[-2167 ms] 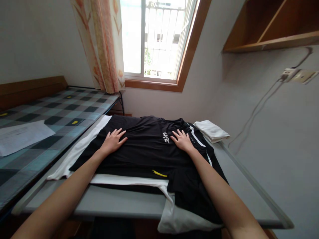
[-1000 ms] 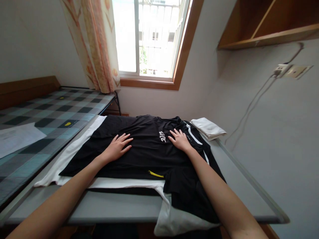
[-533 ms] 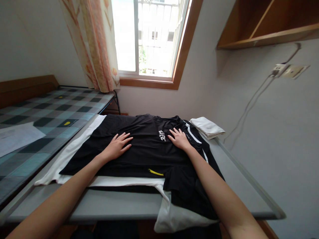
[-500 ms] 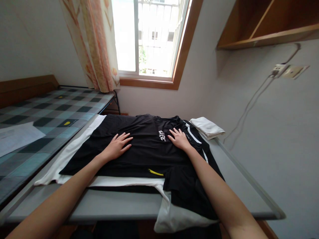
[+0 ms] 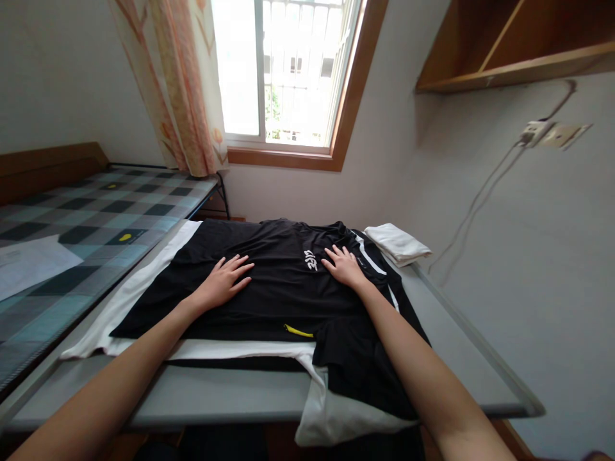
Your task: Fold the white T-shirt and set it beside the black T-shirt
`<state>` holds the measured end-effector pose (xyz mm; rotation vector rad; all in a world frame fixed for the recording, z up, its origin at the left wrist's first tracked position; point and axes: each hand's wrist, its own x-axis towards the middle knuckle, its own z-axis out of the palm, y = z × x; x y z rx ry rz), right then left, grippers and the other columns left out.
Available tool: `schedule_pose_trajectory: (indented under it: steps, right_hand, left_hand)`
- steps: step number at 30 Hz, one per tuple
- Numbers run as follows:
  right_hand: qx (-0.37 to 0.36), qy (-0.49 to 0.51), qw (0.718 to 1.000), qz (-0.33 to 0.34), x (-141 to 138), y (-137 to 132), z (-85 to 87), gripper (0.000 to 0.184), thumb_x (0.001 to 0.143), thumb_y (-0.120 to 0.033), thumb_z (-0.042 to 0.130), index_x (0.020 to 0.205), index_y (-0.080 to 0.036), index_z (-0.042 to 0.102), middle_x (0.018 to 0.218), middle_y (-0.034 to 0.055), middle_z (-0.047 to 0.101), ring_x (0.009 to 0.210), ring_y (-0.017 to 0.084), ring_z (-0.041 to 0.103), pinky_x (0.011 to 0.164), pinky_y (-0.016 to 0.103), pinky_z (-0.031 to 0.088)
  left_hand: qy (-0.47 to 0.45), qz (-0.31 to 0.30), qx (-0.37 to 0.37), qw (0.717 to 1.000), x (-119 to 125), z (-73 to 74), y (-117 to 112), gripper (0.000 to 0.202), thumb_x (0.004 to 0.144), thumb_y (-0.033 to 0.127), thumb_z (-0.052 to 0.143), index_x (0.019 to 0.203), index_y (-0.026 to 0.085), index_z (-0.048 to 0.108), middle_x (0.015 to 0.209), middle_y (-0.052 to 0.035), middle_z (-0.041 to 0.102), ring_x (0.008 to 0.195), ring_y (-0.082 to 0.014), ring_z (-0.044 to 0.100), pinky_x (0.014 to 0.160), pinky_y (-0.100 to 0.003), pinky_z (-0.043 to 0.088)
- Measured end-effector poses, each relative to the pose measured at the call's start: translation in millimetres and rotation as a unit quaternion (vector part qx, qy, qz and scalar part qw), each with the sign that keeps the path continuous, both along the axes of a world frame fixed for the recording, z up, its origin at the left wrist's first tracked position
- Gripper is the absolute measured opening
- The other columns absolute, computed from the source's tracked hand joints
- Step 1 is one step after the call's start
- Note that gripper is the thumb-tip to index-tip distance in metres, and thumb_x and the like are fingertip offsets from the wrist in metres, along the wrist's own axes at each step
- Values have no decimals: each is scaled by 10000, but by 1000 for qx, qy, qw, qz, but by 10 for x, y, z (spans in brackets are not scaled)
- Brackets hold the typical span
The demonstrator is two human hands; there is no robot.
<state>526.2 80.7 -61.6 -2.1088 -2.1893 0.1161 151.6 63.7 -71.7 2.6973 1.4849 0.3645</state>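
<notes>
A black T-shirt (image 5: 269, 301) with white lettering and a small yellow tag lies spread out, its neck end to the right. Beneath it a white garment (image 5: 230, 349) shows along the left and near edges, and one white sleeve hangs over the table's front edge. My left hand (image 5: 225, 280) rests flat on the shirt's lower half, fingers spread. By the lettering, near the collar, my right hand (image 5: 343, 266) also lies flat with fingers apart. Neither hand grips any cloth.
The garments lie on a grey table (image 5: 230, 394). A folded white cloth (image 5: 398, 243) sits at its far right corner. To the left is a bed with a checked mattress (image 5: 158, 208) and a paper sheet (image 5: 38, 262). A wooden shelf (image 5: 519, 67) juts out above right.
Both hands stay on the black T-shirt in nearly the same places. The whole view has shifted very slightly.
</notes>
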Motion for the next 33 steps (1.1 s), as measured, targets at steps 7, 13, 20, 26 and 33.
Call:
schedule_pose_trajectory:
  steps: [7, 13, 20, 26, 33]
  right_hand:
    - [9, 2, 1000, 3, 4, -2, -8, 610, 985, -552, 340, 1510, -245, 390, 1595, 80, 294, 1455, 357, 233, 1155, 498, 226]
    - [6, 0, 1000, 2, 5, -3, -3, 619, 986, -568, 322, 1511, -246, 387, 1597, 83, 286, 1456, 354, 230, 1154, 495, 225]
    - [6, 1, 1000, 1, 4, -4, -5, 615, 987, -565, 321, 1510, -249, 389, 1596, 74, 293, 1456, 354, 233, 1155, 496, 227]
    - [5, -1, 1000, 3, 6, -4, -5, 611, 988, -561, 327, 1510, -250, 390, 1596, 78, 290, 1455, 354, 233, 1155, 498, 226]
    - [8, 1, 1000, 3, 2, -14, 0, 599, 991, -542, 346, 1509, -243, 391, 1592, 80, 301, 1455, 353, 236, 1154, 495, 231]
  left_hand:
    - [-4, 2, 3, 1000, 4, 5, -5, 489, 972, 479, 385, 1402, 291, 522, 1535, -49, 410, 1443, -268, 316, 1182, -524, 197]
    - [-6, 2, 4, 1000, 1, 1, -2, 489, 970, 492, 384, 1397, 301, 527, 1531, -40, 417, 1439, -267, 324, 1182, -520, 203]
    - [1, -1, 0, 1000, -7, -7, 4, 507, 977, 496, 366, 1415, 285, 507, 1536, -49, 408, 1444, -269, 313, 1182, -527, 194]
    - [3, 1, 0, 1000, -7, -1, 2, 508, 981, 507, 348, 1414, 293, 506, 1542, -42, 401, 1445, -263, 311, 1184, -520, 194]
    - [13, -3, 0, 1000, -10, -7, 10, 507, 985, 491, 354, 1419, 274, 500, 1546, -53, 392, 1446, -269, 308, 1180, -531, 198]
